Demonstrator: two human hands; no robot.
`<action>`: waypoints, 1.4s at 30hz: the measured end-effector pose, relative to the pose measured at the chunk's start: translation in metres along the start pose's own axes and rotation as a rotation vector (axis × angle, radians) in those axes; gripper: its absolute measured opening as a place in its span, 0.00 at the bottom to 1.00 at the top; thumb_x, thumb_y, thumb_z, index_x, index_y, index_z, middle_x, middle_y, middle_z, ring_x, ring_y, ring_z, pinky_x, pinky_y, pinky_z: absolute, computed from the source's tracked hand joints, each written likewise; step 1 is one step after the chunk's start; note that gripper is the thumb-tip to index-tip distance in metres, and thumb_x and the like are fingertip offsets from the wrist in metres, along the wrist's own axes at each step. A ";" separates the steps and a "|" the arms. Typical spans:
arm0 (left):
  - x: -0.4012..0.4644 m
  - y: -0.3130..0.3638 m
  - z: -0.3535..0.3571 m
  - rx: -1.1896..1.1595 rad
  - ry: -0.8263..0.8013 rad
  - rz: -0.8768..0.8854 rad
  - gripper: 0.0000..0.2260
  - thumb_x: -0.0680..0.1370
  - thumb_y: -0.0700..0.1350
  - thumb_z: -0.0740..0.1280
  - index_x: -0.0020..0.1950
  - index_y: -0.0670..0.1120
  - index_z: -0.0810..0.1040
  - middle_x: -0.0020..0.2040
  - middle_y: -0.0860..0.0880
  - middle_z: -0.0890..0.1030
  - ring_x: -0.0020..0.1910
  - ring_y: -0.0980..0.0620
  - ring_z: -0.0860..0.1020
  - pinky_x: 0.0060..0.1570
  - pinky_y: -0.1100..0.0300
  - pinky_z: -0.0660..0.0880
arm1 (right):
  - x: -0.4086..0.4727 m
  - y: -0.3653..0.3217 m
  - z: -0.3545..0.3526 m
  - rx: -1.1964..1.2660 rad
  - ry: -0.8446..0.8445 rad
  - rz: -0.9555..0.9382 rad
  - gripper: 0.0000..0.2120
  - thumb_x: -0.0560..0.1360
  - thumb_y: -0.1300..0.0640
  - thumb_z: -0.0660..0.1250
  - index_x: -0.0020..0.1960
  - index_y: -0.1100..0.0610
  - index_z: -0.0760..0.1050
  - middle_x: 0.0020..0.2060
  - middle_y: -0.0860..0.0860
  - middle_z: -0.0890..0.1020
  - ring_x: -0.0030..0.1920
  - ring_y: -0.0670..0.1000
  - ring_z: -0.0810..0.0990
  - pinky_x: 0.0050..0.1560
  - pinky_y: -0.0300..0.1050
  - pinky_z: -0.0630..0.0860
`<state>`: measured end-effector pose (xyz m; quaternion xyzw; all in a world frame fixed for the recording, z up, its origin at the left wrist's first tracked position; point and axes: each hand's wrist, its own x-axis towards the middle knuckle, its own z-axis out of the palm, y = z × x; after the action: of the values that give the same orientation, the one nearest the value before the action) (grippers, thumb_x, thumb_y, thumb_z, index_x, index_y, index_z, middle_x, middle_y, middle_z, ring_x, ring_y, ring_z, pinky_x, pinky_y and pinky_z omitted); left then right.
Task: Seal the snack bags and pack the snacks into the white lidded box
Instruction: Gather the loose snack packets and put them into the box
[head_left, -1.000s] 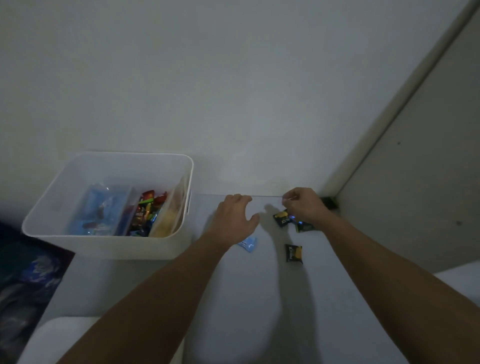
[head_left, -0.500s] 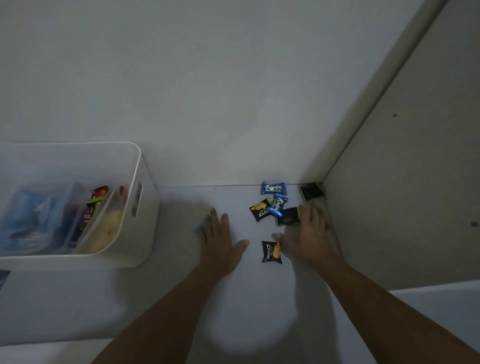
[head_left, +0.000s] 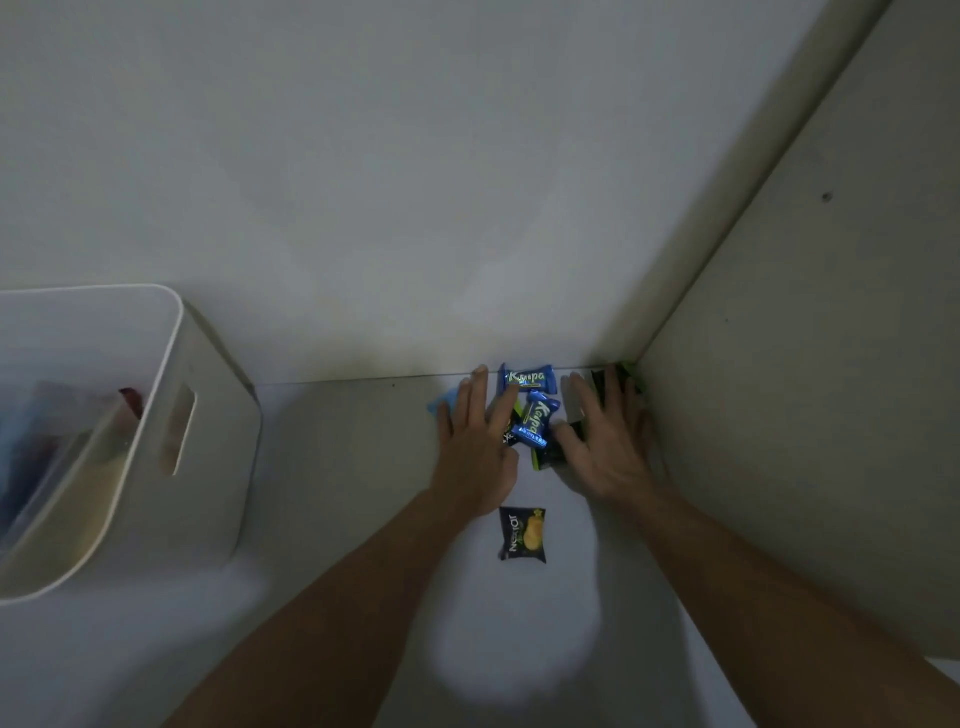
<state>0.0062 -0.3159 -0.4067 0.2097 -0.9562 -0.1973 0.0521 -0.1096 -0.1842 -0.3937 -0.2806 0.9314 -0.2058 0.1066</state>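
A black snack packet with a yellow chip picture (head_left: 523, 534) is lying nearest the person on the pale bench (head_left: 332, 519), just behind the wrists and touching neither hand. Beyond it, the left hand (head_left: 475, 447) is resting palm down with its fingers straight and spread, holding nothing; its fingertips are reaching almost to the back wall (head_left: 415, 182), and its index finger is lying over the edge of a dark packet (head_left: 511, 431) that is mostly hidden. A light blue packet (head_left: 441, 404) is peeking out from under the outer side of that hand. The right hand (head_left: 608, 441) is also lying flat with straight, spread fingers, gripping nothing, pressing down on a black packet with a green edge (head_left: 543, 457) near its thumb. Between the two hands a blue wrapped sweet (head_left: 537, 418) is sitting tilted on the pile, and a second blue sweet (head_left: 527, 378) is lying farther back, against the foot of the wall. In the far right corner, where the back wall meets the side panel (head_left: 805, 415), another black and green packet (head_left: 621, 382) is showing past the right fingertips. Well apart on the left, the white box (head_left: 208, 415) is standing open on the bench, its handle slot facing the hands, with blurred snacks and clear bags inside; no lid is showing on it.
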 end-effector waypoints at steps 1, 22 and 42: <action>0.006 0.000 0.000 0.018 0.012 0.033 0.33 0.71 0.43 0.57 0.77 0.49 0.55 0.79 0.42 0.49 0.77 0.39 0.51 0.70 0.37 0.55 | 0.003 0.000 0.003 0.012 0.001 0.016 0.32 0.72 0.33 0.54 0.74 0.42 0.55 0.77 0.53 0.50 0.77 0.60 0.45 0.72 0.68 0.49; -0.065 -0.004 0.003 0.026 -0.018 0.101 0.52 0.59 0.82 0.54 0.72 0.48 0.65 0.74 0.46 0.65 0.74 0.39 0.59 0.71 0.35 0.51 | -0.055 0.024 -0.001 0.006 0.023 -0.121 0.30 0.69 0.46 0.62 0.70 0.49 0.64 0.73 0.56 0.62 0.72 0.59 0.61 0.67 0.58 0.67; -0.101 0.010 0.017 -0.007 0.384 0.100 0.05 0.66 0.46 0.68 0.37 0.47 0.74 0.39 0.47 0.74 0.36 0.46 0.73 0.25 0.56 0.72 | -0.097 0.030 0.009 0.002 0.166 -0.175 0.13 0.69 0.59 0.71 0.54 0.56 0.78 0.53 0.56 0.75 0.43 0.59 0.80 0.37 0.48 0.77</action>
<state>0.0907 -0.2584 -0.4200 0.1958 -0.9372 -0.1543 0.2441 -0.0415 -0.1091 -0.4064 -0.3427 0.9087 -0.2379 0.0110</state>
